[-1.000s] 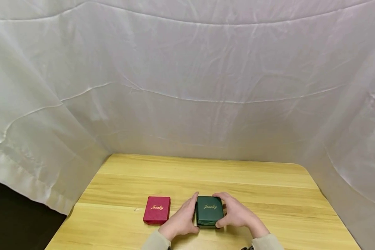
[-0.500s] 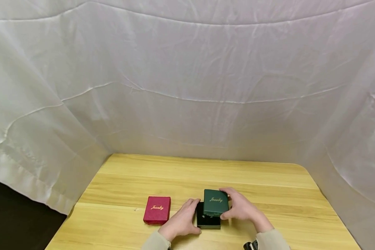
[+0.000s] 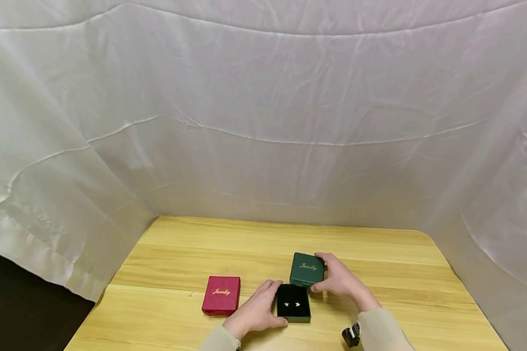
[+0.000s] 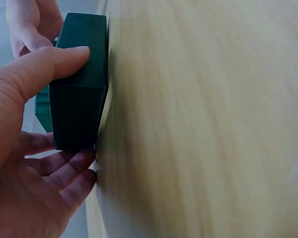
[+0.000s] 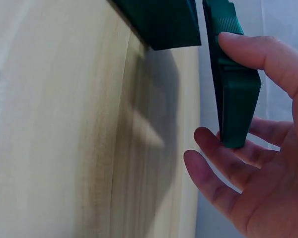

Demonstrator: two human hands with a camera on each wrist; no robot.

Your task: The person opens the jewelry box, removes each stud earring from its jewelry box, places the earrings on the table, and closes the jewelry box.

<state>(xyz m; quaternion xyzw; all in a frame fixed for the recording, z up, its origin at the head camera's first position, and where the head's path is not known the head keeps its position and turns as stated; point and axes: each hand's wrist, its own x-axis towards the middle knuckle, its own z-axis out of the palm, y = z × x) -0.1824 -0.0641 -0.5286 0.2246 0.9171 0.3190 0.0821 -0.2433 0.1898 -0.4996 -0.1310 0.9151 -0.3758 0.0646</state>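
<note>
A dark green jewelry box base point(image 3: 293, 319) with a black insert stands near the front of the table. On the insert sit two small star-shaped earrings point(image 3: 297, 304). My left hand point(image 3: 260, 306) grips the base from its left side; in the left wrist view the thumb lies on the near wall of the base point(image 4: 78, 116), fingers at its opposite side. Raised off the base, the green lid point(image 3: 306, 269) marked "Jewelry" is held in my right hand point(image 3: 339, 279). The right wrist view shows the lid point(image 5: 238, 106) between thumb and fingers, apart from the base.
A red jewelry box point(image 3: 221, 295) with its lid on lies left of my left hand. The wooden table point(image 3: 263, 243) is bordered by pale cloth point(image 3: 263, 170) at the back and sides. A dark wristband point(image 3: 351, 335) is at my right sleeve.
My right hand has lifted the green lid off the base and carried it away from me and slightly right, uncovering the earrings. The left hand has stayed at the base.
</note>
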